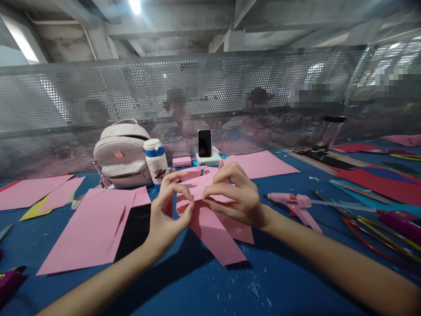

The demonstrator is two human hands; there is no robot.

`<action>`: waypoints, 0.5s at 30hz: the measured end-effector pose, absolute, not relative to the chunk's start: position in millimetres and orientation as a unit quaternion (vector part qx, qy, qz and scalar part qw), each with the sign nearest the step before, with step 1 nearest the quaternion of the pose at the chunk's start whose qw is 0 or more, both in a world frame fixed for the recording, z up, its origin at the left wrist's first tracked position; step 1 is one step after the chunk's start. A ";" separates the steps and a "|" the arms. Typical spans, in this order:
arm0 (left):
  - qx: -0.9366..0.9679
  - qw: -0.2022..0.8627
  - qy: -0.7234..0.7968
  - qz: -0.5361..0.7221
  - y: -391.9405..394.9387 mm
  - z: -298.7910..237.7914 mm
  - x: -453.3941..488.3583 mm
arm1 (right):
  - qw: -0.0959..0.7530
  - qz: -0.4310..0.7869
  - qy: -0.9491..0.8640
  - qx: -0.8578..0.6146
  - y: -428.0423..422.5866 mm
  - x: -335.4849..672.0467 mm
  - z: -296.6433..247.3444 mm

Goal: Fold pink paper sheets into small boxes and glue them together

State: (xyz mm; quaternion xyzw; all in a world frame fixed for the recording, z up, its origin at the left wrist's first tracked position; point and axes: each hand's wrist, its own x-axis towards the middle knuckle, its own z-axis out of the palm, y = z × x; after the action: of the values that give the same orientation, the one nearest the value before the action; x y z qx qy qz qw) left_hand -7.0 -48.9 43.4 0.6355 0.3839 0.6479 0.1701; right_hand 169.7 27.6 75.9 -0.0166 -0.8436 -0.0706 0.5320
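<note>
Both hands meet over a folded pink paper (215, 235) with strips spreading toward me. My left hand (171, 204) pinches its left edge between thumb and forefinger. Opposite it, my right hand (238, 195) is closed on the same paper, fingertips almost touching the left thumb. A pointed flap of the paper rises beside the right forefinger. To the left lie large pink sheets (85, 230) over a dark flat object (133, 230). A pink glue gun (296, 204) rests right of my right hand, with a clear glue stick in its back.
A white backpack (123, 151) and a white bottle (154, 160) stand at the back left. Behind the paper, a phone (204, 144) stands upright. Scissors (371, 230) and red sheets (378, 182) lie on the right. A perforated metal screen (213, 79) closes off the far side.
</note>
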 end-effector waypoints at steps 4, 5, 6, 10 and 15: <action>0.636 0.173 0.382 0.648 -49.0 42.6 -6.8 | 0.530 -0.069 -0.845 -0.022 27.3 170.0 75.3; 0.636 0.174 0.381 0.648 -48.7 42.5 -6.6 | 0.529 -0.069 -0.845 -0.023 27.3 170.1 75.2; 0.636 0.174 0.381 0.649 -48.4 42.5 -6.4 | 0.529 -0.070 -0.846 -0.024 27.3 170.1 75.2; 0.636 0.173 0.381 0.648 -48.0 42.9 -6.1 | 0.528 -0.072 -0.846 -0.022 27.0 169.9 75.4; 0.634 0.174 0.385 0.647 -48.9 42.8 -7.0 | 0.530 -0.069 -0.845 -0.024 26.2 169.7 76.0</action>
State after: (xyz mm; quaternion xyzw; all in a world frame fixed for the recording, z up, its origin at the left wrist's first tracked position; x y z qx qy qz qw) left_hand -7.0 -48.9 42.8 0.6344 0.3847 0.6475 0.1742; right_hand 169.7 26.2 76.0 -0.0244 -0.8448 -0.0688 0.5300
